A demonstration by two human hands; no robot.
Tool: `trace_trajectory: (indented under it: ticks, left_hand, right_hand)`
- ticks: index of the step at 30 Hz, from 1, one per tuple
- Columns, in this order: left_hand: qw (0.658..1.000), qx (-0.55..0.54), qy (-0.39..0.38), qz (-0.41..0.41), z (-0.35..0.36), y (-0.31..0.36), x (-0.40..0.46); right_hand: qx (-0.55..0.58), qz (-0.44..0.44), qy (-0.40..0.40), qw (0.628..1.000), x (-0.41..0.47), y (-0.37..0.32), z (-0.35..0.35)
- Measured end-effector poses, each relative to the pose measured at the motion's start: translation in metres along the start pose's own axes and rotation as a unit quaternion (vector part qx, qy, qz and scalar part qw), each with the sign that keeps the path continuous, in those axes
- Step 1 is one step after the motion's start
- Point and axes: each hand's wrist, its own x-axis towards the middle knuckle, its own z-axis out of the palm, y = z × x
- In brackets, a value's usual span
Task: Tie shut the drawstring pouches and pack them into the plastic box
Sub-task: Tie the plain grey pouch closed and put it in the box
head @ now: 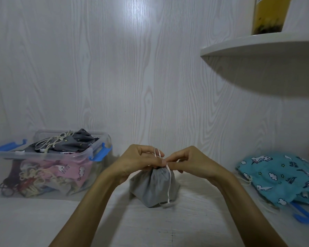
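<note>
1. Grey pouch (154,188) stands right of the plastic box (52,163), both hands (137,161) (187,162) pinching its white drawstring (169,182).
2. Knot should sit snug against the gathered neck.

My left hand (138,162) and right hand (187,163) cover the neck of the grey pouch (154,189), so I cannot see the knot. The teal unicorn pouch (282,177) runs off the right edge. Pouches low in the plastic box (48,155) blur behind its cloudy wall.
</note>
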Motion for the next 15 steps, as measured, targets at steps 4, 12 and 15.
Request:
trace_trajectory:
  ticks: [4, 12, 15]
  left_hand:
    - [0.998, 0.045, 0.033, 0.036, -0.002, 0.002, 0.0]
    - [0.968, 0.167, 0.151, 0.113, 0.01, -0.01, 0.005]
    - [0.957, 0.174, 0.181, 0.143, 0.013, -0.017, 0.009]
  right_hand:
    - [0.009, 0.011, 0.045, 0.999, 0.004, -0.001, 0.004]
    - [-0.035, -0.002, 0.098, 0.995, 0.008, 0.002, 0.01]
    - [-0.014, -0.004, 0.112, 0.994, 0.007, 0.003, 0.006]
